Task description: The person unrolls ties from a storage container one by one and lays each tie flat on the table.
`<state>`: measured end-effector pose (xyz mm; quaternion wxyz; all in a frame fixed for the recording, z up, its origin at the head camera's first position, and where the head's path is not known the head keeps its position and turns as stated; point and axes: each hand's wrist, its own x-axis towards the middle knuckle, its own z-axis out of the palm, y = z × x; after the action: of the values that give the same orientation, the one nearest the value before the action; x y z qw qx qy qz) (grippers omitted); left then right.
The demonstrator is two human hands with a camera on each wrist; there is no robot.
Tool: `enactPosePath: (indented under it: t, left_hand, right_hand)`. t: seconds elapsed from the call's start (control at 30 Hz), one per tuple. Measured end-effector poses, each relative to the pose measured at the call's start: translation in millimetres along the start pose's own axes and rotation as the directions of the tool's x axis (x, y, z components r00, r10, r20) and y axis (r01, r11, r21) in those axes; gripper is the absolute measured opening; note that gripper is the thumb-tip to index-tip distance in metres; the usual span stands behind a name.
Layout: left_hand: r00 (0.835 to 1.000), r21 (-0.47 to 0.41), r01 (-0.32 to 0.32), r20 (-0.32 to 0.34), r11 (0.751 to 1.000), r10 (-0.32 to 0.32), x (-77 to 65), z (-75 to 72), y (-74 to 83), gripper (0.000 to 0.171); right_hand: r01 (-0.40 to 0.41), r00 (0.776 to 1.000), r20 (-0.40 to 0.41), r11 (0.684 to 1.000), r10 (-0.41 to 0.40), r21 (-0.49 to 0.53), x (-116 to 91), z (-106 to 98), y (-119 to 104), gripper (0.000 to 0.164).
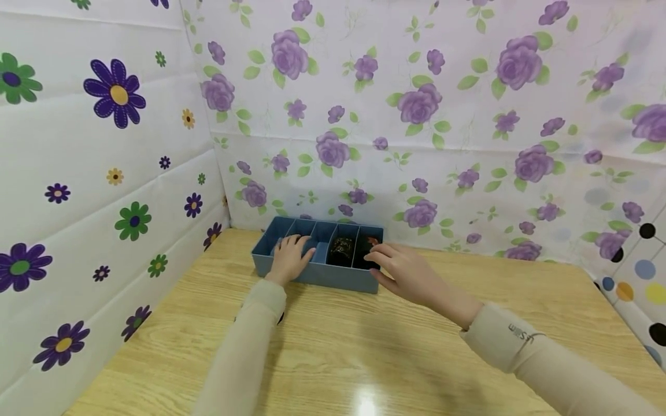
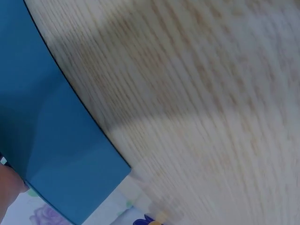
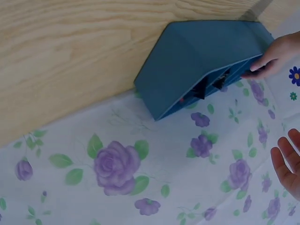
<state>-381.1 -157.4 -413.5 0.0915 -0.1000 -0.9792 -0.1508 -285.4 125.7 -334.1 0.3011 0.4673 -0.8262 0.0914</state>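
Note:
A blue divided box (image 1: 322,276) stands on the table against the back wall. My left hand (image 1: 289,259) reaches over its left compartments, fingers spread down into them; what the fingertips touch is hidden. Two black items sit in the right-hand compartments: a gold-patterned black item (image 1: 341,249), and at the end a black item with an orange-red pattern (image 1: 372,241). Over that right end hovers my right hand (image 1: 403,271), fingers loosely bent, nothing visible in its grasp. The right wrist view shows the fingers of the right hand (image 3: 288,164) apart from the box (image 3: 197,51).
Wood-grain table (image 1: 333,346) spreads in front of the box. A purple-flowered cloth (image 1: 374,144) hangs close behind it, and a daisy-patterned cloth (image 1: 130,173) on the left. Dotted cloth (image 1: 632,277) borders the right edge.

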Motion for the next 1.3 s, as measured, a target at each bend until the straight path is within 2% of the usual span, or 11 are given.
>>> enactPosePath:
  t: [0.2,0.37,0.53,0.67,0.9,1.17,1.3]
  left_hand:
    - [1.000,0.031,0.010,0.003,0.999,-0.010,-1.6,3.4,-1.9,0.047]
    - [0.999,0.064,-0.037,0.022,0.997,0.036,1.3,17.1,2.0,0.047]
    - [0.997,0.068,-0.066,-0.036,0.996,0.068,2.1,25.8,5.7,0.045]
    - [0.996,0.096,-0.063,-0.056,0.993,0.069,3.3,24.1,5.4,0.044]
    - [0.995,0.119,-0.057,-0.071,0.991,0.066,6.5,18.0,0.3,0.044]
    - [0.999,0.121,-0.037,-0.022,0.992,0.040,2.5,17.5,-2.3,0.047]
    - [0.999,0.106,-0.015,-0.040,0.994,0.020,-1.6,17.1,-4.1,0.046]
  right_hand:
    - [0.015,1.000,0.018,0.999,-0.016,0.030,21,-3,1,0.020]
    - [-0.030,0.999,0.031,0.997,0.028,0.068,26,-3,1,0.019]
    - [-0.098,0.994,0.059,0.993,0.094,0.068,29,3,3,0.020]
    - [-0.140,0.990,0.038,0.987,0.138,0.082,35,16,6,0.019]
    - [-0.208,0.977,-0.007,0.961,0.213,0.184,41,46,15,0.020]
    - [-0.305,0.951,0.029,0.918,0.308,0.252,46,71,20,0.023]
    - [-0.359,0.932,0.059,0.888,0.358,0.288,49,83,19,0.025]
